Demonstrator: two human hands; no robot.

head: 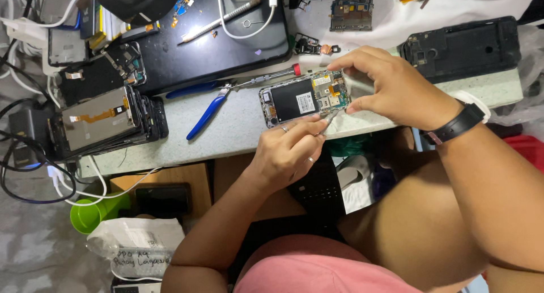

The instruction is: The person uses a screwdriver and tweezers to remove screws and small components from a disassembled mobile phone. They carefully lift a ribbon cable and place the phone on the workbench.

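Here the person sits at a pale speckled workbench (238, 128) with an opened smartphone (303, 98) lying flat near its front edge, back cover already off, so that the black battery and the circuit board with its small gold and orange parts lie bare. The right hand (396, 89) arches over the phone's right end, thumb and fingers pinched against its top and bottom edges to steady it, a black wristband (456, 124) on the wrist. The left hand (289, 151) comes up from below, its fingers closed together around a pair of thin metal tweezers (330, 121) whose tips angle toward the lower right corner of the board; whether the tips grip any part cannot be told. Judged from how things lie, the opening-up is done and the fine work inside is under way, with the board apparently in place and the phone far from closed again. Just behind the phone a red-collared screwdriver (266, 77) lies on the bench, and blue-handled pliers (208, 109) lie to the left of it. Further left is a stack of stripped phone screens (102, 120), behind it a black laptop (215, 43), and to the right an empty black phone frame (462, 48). A loose circuit board (351, 12) rests on the white cloth at the back.
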